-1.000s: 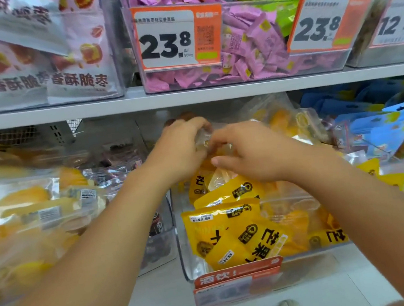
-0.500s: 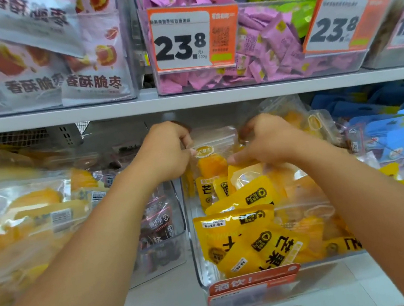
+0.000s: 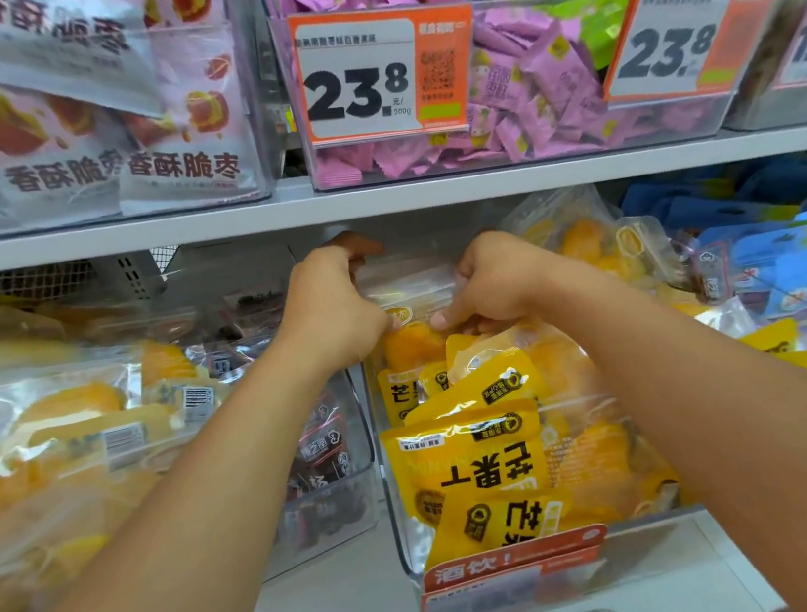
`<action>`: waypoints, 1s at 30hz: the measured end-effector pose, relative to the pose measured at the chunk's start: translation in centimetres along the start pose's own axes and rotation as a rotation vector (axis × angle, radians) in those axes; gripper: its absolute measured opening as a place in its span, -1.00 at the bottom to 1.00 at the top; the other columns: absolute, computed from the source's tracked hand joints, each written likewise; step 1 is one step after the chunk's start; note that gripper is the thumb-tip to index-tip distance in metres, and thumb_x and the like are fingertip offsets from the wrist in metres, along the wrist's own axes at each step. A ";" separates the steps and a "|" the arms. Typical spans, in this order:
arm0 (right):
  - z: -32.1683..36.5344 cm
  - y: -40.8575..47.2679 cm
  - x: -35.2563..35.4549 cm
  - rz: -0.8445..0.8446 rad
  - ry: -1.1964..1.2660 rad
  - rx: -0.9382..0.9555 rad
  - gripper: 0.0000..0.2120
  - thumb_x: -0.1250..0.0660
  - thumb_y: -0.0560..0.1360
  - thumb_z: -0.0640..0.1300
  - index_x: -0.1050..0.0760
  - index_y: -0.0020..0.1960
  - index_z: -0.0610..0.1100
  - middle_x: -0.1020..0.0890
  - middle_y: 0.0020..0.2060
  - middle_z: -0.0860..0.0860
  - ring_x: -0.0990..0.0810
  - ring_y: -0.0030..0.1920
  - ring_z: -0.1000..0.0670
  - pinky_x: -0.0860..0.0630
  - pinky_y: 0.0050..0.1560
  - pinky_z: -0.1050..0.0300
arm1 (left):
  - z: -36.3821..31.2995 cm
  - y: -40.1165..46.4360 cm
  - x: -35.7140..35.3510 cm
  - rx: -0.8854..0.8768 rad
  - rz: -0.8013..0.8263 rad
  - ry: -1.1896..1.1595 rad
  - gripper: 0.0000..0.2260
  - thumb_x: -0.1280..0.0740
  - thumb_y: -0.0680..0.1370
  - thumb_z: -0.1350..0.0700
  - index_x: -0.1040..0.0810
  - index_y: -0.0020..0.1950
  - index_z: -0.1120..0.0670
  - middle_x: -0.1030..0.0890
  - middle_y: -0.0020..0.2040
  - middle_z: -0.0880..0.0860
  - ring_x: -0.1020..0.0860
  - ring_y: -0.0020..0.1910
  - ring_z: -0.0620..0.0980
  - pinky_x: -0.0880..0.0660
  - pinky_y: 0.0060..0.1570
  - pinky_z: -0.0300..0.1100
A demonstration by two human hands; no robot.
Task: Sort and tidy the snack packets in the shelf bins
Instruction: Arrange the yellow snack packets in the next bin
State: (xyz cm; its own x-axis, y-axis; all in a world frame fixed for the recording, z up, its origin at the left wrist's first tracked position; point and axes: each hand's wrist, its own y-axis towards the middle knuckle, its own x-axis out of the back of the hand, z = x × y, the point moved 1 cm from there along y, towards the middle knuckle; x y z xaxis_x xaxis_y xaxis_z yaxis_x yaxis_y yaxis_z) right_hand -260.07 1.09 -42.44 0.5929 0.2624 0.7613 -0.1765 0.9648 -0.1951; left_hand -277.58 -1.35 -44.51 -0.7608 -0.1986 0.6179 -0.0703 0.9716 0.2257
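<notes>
Both hands are up at the back of the middle bin [image 3: 398, 540] on the lower shelf. The left hand [image 3: 334, 310] and right hand [image 3: 491, 280] each curl their fingers round a side of 1 clear mango packet [image 3: 411, 304], holding it upright between them above the yellow packets [image 3: 469, 457] heaped in that bin. On the shelf above, a bin of pink packets [image 3: 540, 79] carries a tag [image 3: 384, 70] reading 23.8.
</notes>
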 end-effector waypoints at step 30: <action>-1.5 0.2 0.1 -0.218 -0.558 0.068 -0.48 -0.64 0.28 0.05 -0.55 0.14 -0.08 -0.65 0.06 -0.09 -0.63 0.06 -0.18 -0.57 0.03 0.01 | -2.8 -1.6 -0.8 -0.191 0.223 0.696 0.05 -0.56 0.38 -0.17 0.07 0.65 -0.06 -0.16 0.61 0.05 -0.08 0.60 0.12 -0.22 0.49 0.08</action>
State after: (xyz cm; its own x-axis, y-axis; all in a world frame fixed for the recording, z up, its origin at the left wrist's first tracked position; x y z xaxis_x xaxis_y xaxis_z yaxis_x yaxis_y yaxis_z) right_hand -258.88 1.38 -43.34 0.1220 -0.0084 0.9925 -0.1585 0.9870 0.0278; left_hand -275.04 -3.09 -43.22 -0.1565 -0.0965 0.9830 0.1990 0.9717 0.1271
